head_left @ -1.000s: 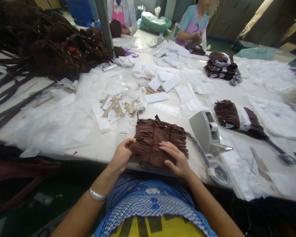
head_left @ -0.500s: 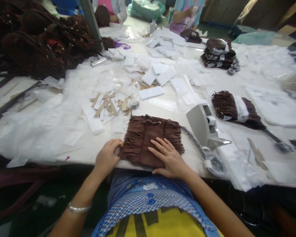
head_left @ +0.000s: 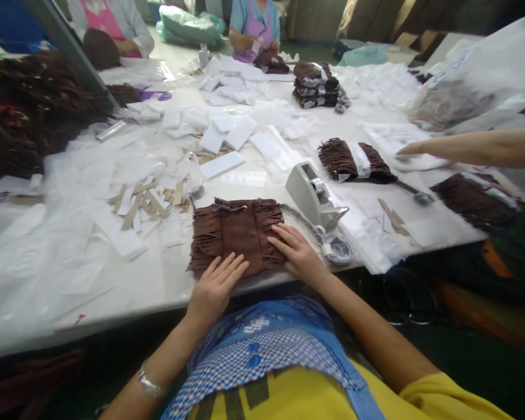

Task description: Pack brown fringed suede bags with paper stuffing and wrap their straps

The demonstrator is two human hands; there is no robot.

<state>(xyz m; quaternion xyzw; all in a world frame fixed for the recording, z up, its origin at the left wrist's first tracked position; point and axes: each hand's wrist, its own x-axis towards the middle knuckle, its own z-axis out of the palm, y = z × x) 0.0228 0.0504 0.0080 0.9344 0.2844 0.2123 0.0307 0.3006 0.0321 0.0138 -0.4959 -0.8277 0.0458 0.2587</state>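
A brown fringed bag (head_left: 240,230) lies flat at the table's front edge, its fringe spread to both sides and a small gold ring near its top. My left hand (head_left: 216,286) rests on the bag's lower left part with fingers stretched out. On the right-hand fringe lies my right hand (head_left: 298,252), its fingers also extended and flat. Just right of the bag stands a grey tape dispenser (head_left: 310,195), with a dark wrapped strap running toward a coiled, plastic-wrapped strap (head_left: 338,249) beside it.
Cardboard strips (head_left: 142,204) and white foam pieces (head_left: 222,165) litter the table's middle. Wrapped fringed bags lie at right (head_left: 354,160) and in a stack (head_left: 317,86) farther back. A co-worker's arm (head_left: 468,149) reaches in from the right. Brown bags (head_left: 30,111) are heaped at left.
My left hand has moved from the bag's left edge onto its lower front. My right hand has shifted to the right fringe. A co-worker's arm has appeared at right, and the view has turned right.
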